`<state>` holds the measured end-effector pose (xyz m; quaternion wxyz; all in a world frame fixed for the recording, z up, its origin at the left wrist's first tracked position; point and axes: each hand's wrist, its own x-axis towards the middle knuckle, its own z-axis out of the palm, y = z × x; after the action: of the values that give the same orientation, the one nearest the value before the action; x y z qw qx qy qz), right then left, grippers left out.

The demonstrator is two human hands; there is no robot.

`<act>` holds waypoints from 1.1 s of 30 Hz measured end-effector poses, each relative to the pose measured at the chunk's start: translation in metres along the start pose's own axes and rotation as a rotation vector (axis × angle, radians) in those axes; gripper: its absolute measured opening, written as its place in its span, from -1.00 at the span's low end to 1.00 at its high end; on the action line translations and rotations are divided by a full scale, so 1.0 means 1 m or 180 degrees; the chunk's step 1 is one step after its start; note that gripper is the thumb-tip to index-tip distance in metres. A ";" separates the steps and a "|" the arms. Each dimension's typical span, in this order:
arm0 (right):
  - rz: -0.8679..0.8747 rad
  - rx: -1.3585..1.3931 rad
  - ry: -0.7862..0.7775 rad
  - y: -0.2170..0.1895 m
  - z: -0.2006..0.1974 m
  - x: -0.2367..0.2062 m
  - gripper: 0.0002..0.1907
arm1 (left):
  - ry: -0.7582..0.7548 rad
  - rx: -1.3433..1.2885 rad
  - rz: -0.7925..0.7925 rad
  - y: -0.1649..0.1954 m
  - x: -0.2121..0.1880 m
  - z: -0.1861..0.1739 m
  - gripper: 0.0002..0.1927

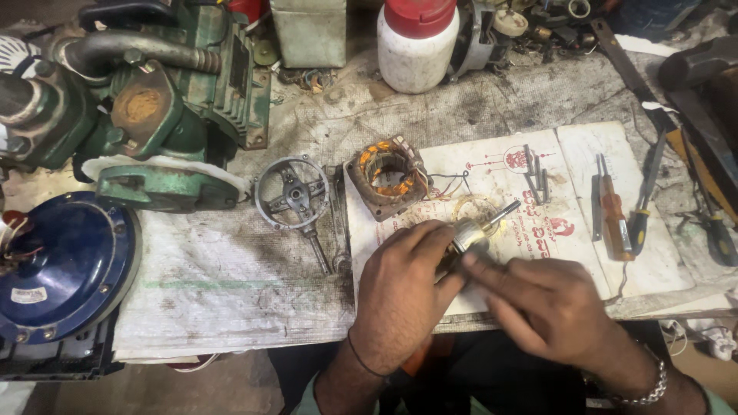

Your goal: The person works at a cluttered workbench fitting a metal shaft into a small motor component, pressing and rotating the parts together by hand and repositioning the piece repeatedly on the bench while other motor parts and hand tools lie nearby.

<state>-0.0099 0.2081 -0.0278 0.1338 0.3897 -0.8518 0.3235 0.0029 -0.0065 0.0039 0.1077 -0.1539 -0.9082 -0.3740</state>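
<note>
The left hand (403,284) and right hand (542,307) both hold the small motor part (469,237) in their fingers, and it could slip and roll off the near edge of the counter (231,277).

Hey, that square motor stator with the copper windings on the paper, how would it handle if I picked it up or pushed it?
The stator is probably heavy for its size: a thick metal frame packed with copper windings. It lies flat, so it would likely slide, not roll or tip. Its thin wire leads trail loose onto the paper and look floppy and easy to snag.
</note>
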 end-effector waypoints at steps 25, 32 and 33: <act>0.0700 -0.0257 0.0288 -0.011 0.007 0.009 -0.50 | 0.0592 0.0493 0.0713 -0.011 -0.004 0.021 -0.54; 0.0702 -0.0149 0.0373 -0.007 0.009 0.009 -0.50 | 0.0388 0.0425 0.0613 -0.018 -0.004 0.027 -0.56; 0.0741 -0.0148 0.0339 -0.007 0.009 0.008 -0.50 | 0.0320 0.0401 0.0559 -0.017 -0.004 0.028 -0.56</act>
<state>-0.0100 0.1940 -0.0276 0.1494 0.2672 -0.8903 0.3372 -0.0022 0.0007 -0.0277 0.1950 -0.2068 -0.9064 -0.3126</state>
